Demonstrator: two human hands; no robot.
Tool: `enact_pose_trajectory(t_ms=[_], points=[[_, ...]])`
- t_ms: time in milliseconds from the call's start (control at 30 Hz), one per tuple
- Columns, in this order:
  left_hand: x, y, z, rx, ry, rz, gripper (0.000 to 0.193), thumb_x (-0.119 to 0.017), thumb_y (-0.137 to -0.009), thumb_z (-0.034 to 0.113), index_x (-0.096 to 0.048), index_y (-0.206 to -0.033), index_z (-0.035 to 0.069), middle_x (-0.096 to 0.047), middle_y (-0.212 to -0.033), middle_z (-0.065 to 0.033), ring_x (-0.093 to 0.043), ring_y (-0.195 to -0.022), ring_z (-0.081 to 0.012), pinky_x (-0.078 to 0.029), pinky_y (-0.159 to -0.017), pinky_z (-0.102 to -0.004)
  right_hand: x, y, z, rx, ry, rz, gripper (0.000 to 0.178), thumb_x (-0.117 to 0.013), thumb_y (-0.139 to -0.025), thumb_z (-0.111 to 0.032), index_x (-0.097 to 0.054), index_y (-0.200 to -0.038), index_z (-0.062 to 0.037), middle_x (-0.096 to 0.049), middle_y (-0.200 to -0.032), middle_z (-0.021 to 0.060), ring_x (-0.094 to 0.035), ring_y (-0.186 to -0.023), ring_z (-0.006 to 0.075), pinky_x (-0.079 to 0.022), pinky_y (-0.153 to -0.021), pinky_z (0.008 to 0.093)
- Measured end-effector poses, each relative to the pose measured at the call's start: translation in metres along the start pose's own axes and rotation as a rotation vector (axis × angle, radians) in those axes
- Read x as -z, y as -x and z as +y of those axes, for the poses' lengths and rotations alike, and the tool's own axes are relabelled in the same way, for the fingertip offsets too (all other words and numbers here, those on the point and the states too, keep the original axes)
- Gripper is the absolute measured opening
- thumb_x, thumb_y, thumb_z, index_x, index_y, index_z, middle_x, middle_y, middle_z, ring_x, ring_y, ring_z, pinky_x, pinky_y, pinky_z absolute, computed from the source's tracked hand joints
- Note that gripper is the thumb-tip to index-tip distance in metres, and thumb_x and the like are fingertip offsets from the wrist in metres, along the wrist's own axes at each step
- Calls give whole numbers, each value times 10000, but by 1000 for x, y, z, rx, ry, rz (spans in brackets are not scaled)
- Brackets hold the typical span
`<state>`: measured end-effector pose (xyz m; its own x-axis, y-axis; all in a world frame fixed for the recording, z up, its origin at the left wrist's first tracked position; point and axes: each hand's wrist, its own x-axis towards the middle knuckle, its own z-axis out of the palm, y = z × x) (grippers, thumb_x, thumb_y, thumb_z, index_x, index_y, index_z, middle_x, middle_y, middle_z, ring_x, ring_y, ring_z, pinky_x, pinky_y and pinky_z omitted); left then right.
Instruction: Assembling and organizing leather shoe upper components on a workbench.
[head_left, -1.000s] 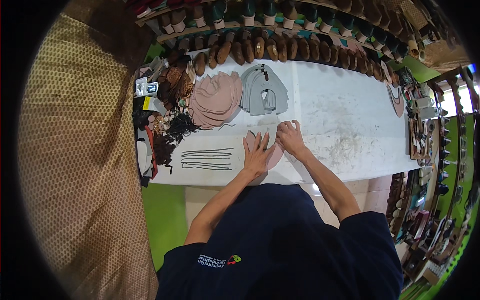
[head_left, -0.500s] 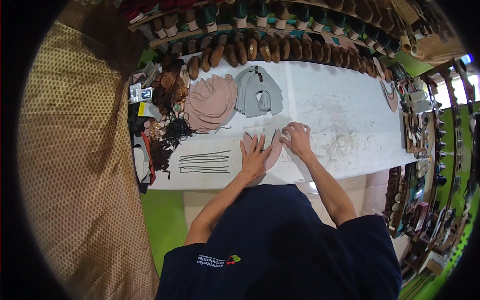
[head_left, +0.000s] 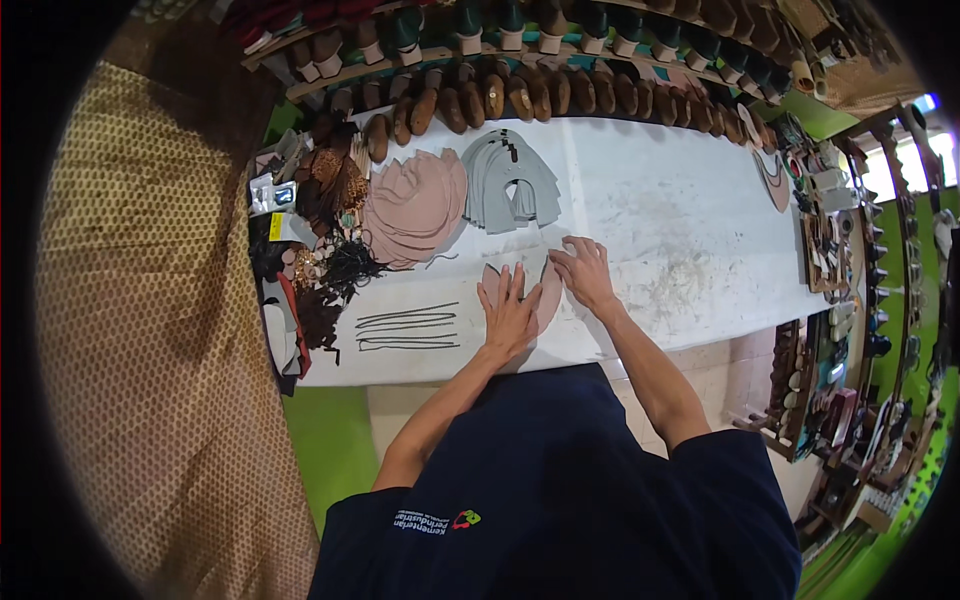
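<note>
A pink U-shaped shoe upper piece (head_left: 549, 300) with dark edging at its tips lies on the white-covered table in front of me. My left hand (head_left: 512, 318) rests flat on it with fingers spread, covering its middle. At the tip of its right arm, my right hand (head_left: 584, 272) has its fingers curled and pinched on the edge. What lies between those fingertips is too small to make out. Left of my hands, several thin dark strips (head_left: 407, 326) lie in rows. Beyond them are a fanned pile of pink pieces (head_left: 415, 205) and a stack of grey U-shaped pieces (head_left: 510, 180).
Brown shoe lasts (head_left: 520, 97) line the table's far edge, below a shelf of heeled shoes (head_left: 550, 40). Dark scraps and cords (head_left: 345, 260) crowd the left end. Racks of shoes (head_left: 835, 350) stand at the right. A patterned curtain (head_left: 180, 300) hangs at the left.
My right hand has shifted slightly left and away from me along the pink piece's right tip. My left hand stays flat on the piece. The whole view has tilted a little.
</note>
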<state>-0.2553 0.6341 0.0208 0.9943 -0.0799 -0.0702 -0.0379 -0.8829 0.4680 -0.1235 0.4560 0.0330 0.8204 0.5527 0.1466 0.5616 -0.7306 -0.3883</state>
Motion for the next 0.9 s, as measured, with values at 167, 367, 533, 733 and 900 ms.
enact_pose_trajectory(t_ms=[167, 367, 533, 733, 900], points=[[-5, -3, 17, 104, 9, 63, 545, -662, -922, 229, -608, -1463, 270, -138, -1763, -161, -85, -1619, -419, -38, -1148, -829, -3, -26, 13, 168, 3, -90, 223, -743, -904, -238, -801, -1118, -213, -616, -1362, 62, -515, -1314, 272, -358, -1111, 486], [-25, 2, 35, 268, -7, 165, 528, -664, -933, 251, -615, -1458, 284, -163, -1760, -151, -114, -1615, -417, -44, -1152, -827, 2, -45, 31, 352, -72, -253, 116, -762, -875, -243, -809, -957, -177, -619, -1388, 59, -501, -1348, 270, -334, -1135, 499], [-32, 1, 46, 347, -46, 201, 544, -663, -927, 235, -606, -1465, 287, -190, -1752, -153, -137, -1609, -412, -45, -1157, -822, 9, -57, 34, 503, -109, -265, 90, -768, -845, -225, -785, -901, -157, -619, -1385, 51, -489, -1377, 265, -310, -1167, 515], [-32, -5, 58, 388, -32, 231, 544, -663, -922, 223, -612, -1463, 249, -210, -1747, -148, -144, -1610, -408, -36, -1176, -808, 17, -63, 34, 562, -121, -288, 121, -779, -762, -180, -747, -870, -135, -617, -1358, 57, -490, -1376, 277, -292, -1182, 547], [-35, -7, 62, 385, -79, 230, 643, -639, -909, 183, -535, -1529, 317, -193, -1752, -157, -137, -1611, -412, -42, -1162, -814, 8, -57, 40, 444, -228, -214, 134, -770, -808, -186, -752, -925, -124, -602, -1386, 96, -477, -1388, 306, -283, -1190, 558]])
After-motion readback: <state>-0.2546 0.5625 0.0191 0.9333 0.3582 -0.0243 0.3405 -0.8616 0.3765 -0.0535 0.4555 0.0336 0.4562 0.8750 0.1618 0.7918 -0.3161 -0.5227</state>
